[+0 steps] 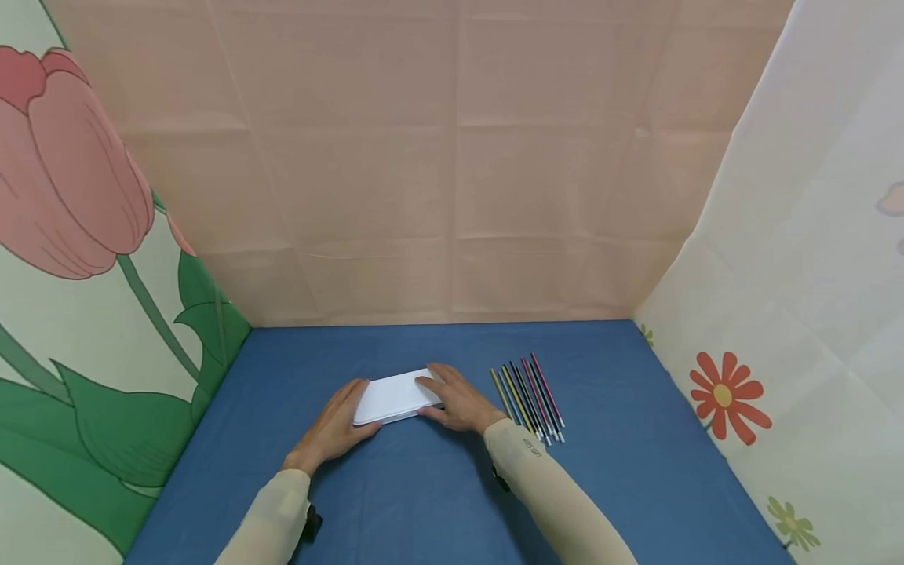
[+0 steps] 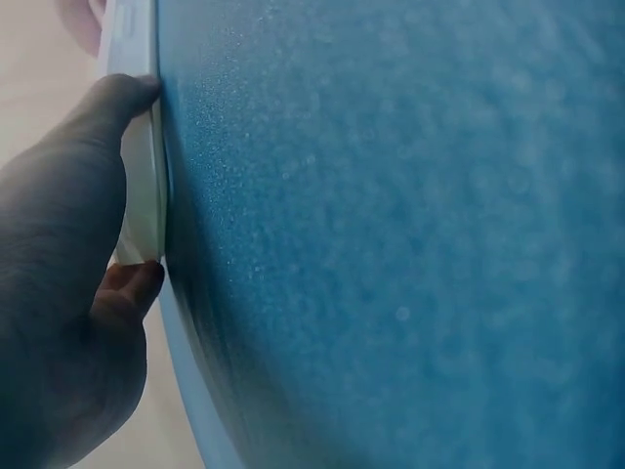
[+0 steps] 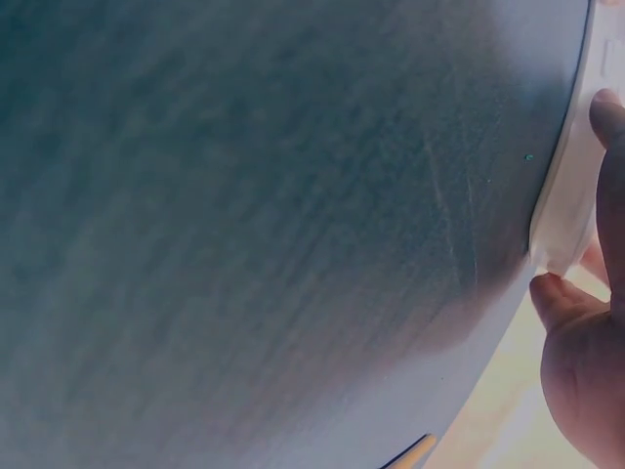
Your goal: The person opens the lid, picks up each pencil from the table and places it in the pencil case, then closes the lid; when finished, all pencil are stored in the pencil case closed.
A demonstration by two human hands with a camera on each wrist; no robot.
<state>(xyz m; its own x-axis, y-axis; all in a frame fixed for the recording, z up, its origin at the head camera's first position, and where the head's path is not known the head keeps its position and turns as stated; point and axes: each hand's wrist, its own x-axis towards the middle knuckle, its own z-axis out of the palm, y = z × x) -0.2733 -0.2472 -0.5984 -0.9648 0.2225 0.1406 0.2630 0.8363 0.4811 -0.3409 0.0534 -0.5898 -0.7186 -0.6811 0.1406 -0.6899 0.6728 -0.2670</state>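
Note:
A flat white box (image 1: 397,395) lies on the blue table between my two hands. My left hand (image 1: 337,422) grips its left end, with the thumb at the near edge and the other fingers around the far side. At the opposite end my right hand (image 1: 457,399) holds the box, its thumb on the near edge and one finger over the top. The left wrist view shows the box's side (image 2: 144,195) low against the cloth; the right wrist view shows its other end (image 3: 564,200). Whether the box touches the table along its whole base, I cannot tell.
Several coloured pencils (image 1: 530,399) lie side by side on the table, just right of my right hand. Blue cloth (image 1: 410,502) covers the table. A beige backdrop (image 1: 452,173) stands behind, with flower-printed sheets at the left (image 1: 78,165) and right (image 1: 777,259).

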